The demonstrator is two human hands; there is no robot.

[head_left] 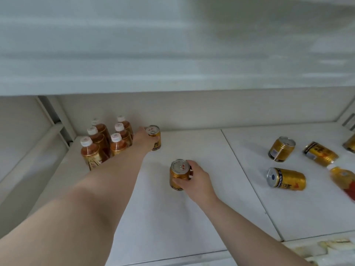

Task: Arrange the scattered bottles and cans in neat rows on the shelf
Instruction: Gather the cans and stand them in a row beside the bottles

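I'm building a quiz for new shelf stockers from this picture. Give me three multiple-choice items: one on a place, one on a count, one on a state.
1. Where do the brown tea bottles with white caps stand?
A. back left corner of the white shelf
B. right edge
C. front middle

2. How many of those bottles stand there?
A. three
B. six
C. nine

3. How is the gold drink can under the right hand standing?
A. on its side
B. upside down
C. upright, gripped

Key: 1 A, they cluster by the left back wall. 2 B, six white caps show in two rows. 3 C, its pull-tab top faces up and fingers wrap its side. The left hand holds another gold can beside the bottles.
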